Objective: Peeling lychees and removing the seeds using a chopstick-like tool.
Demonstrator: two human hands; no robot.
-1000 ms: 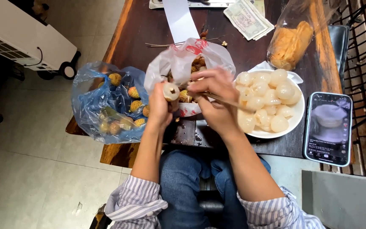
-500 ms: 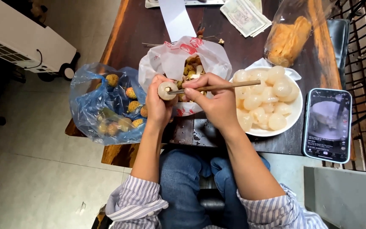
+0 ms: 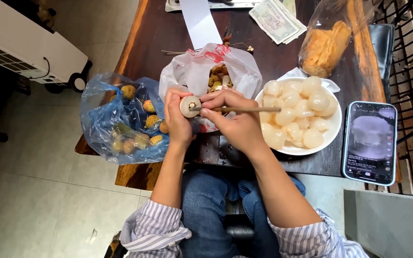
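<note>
My left hand holds a small round peeled fruit up in front of me. My right hand grips a thin wooden-handled tool lying level, its tip pushed into the fruit. Both hands hover over a white plastic bag with peels and pits inside. A white plate heaped with several peeled pale fruits sits just right of my right hand. A blue plastic bag holding several unpeeled yellow-brown fruits lies left of my left hand.
A dark wooden table bears everything. A smartphone with a lit screen lies at the right edge. A clear bag of orange snacks, banknotes and a white paper strip lie farther back. A white appliance stands on the floor left.
The tool has gone from tucked in my right hand to level with its tip in the fruit. My hands have shifted slightly toward me, away from the white bag.
</note>
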